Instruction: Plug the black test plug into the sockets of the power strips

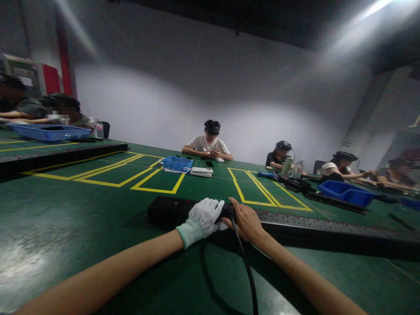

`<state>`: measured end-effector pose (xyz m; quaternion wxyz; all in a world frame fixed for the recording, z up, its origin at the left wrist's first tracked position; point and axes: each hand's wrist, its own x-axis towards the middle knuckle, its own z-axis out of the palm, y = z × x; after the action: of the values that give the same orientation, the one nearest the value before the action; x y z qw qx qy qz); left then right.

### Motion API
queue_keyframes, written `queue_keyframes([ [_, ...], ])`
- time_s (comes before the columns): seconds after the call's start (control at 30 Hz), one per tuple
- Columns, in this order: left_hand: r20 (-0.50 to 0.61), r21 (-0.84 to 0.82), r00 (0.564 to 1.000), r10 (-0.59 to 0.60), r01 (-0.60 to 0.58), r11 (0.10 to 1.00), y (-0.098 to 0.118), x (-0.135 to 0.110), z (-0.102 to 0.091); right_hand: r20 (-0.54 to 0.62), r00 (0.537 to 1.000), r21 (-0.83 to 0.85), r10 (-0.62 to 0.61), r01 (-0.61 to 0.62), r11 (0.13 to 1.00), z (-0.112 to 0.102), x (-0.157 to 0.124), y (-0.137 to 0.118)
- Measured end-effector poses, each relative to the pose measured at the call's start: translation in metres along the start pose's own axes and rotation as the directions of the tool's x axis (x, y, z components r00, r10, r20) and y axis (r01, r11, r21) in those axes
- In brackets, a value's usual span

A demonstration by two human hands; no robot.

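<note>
A long black power strip (305, 223) with rows of sockets and small red marks lies across the green table in front of me. My left hand (205, 216), in a white glove with a pale green cuff, is wrapped over the strip near its left end. Beside it my bare right hand (246, 221) grips a black plug (226, 211) at the strip, thumb and fingers around it. From the plug a thick black cable (246, 258) runs down toward me. The hands partly hide the plug, so I cannot tell how deep it sits.
Yellow tape outlines (154, 190) mark the green table (98, 218). Ahead are a small blue basket (177, 164) and a white box (201, 171). A blue bin (346, 192) stands right, a blue tray (49, 131) left. Several people sit around the table.
</note>
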<state>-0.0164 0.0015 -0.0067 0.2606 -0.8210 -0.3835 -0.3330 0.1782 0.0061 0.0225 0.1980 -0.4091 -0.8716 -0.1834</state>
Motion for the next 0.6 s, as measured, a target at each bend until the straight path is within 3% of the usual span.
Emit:
queue_keyframes([
  [0.6, 0.038, 0.014, 0.999, -0.025, 0.024, 1.000, 0.0017, 0.0000, -0.0025, -0.183, 0.983, 0.093, 0.006, 0.011, 0.996, 0.0085, -0.0045, -0.0068],
])
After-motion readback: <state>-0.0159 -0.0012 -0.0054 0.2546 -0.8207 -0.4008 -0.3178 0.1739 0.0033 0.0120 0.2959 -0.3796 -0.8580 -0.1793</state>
